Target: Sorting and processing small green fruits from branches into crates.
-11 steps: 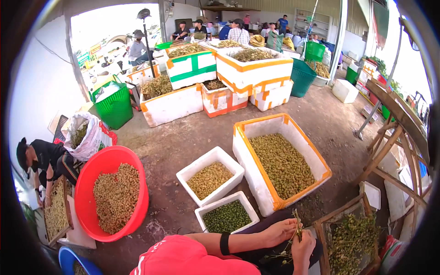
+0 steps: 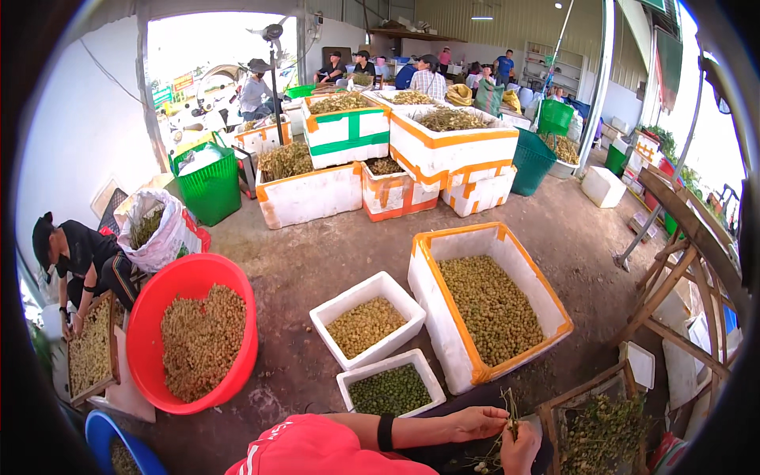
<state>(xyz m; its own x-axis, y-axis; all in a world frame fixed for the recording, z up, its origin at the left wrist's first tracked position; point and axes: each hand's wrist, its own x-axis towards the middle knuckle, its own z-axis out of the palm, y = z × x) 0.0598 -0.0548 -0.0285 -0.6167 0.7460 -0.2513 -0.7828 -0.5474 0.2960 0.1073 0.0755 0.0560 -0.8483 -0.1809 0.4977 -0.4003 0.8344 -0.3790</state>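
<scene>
Both hands (image 2: 473,425) (image 2: 518,450) sit lower in view, holding stems (image 2: 513,404) near the tray's rim (image 2: 582,386)

The person near me wears a bright coral-red top (image 2: 328,450) with white stripes (image 2: 252,459) at the shoulder, and a black band (image 2: 385,432) circling the left wrist.

View tips up: a ceiling light (image 2: 482,17) now shows at top; large foam box (image 2: 442,332) sits lower. Left hand (image 2: 475,424), right hand (image 2: 520,450), stems (image 2: 511,402) nearer lower edge. More of blue tub (image 2: 136,445) in sight.
</scene>
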